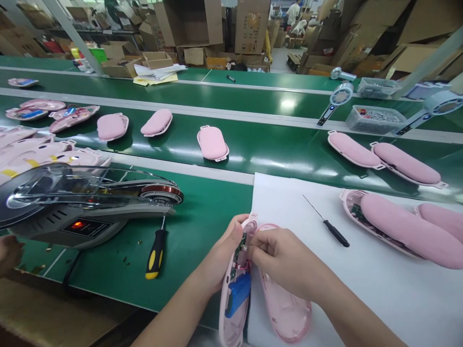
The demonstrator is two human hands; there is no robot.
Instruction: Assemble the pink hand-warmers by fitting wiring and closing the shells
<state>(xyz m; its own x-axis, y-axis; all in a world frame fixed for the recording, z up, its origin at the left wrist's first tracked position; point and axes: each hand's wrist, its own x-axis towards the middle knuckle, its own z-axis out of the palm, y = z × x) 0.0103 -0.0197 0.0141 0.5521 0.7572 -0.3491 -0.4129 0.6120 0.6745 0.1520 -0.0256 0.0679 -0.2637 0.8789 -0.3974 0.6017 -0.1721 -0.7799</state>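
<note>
My left hand (pixel 222 250) is closed around the upper part of an open pink shell (pixel 224 318), tilted on its edge. Inside the shell are a green circuit board (pixel 238 250) and a blue battery pack (pixel 239 294). The fingers of my right hand (pixel 277 255) are pinched at the board's upper end; what lies between the fingertips is hidden. Just below my right hand a second pink shell half (pixel 289 313) rests on the white sheet (pixel 282 197), its hollow side up. Thin red wires show near the board.
A black screwdriver (pixel 336 233) and pink cases (pixel 408 224) lie to the right. At left are a grey machine (pixel 90 217), a yellow-black screwdriver (pixel 156 254) and another person's hand (pixel 10 255). Behind, more pink cases (pixel 212 143) sit on the green belt (pixel 253 140).
</note>
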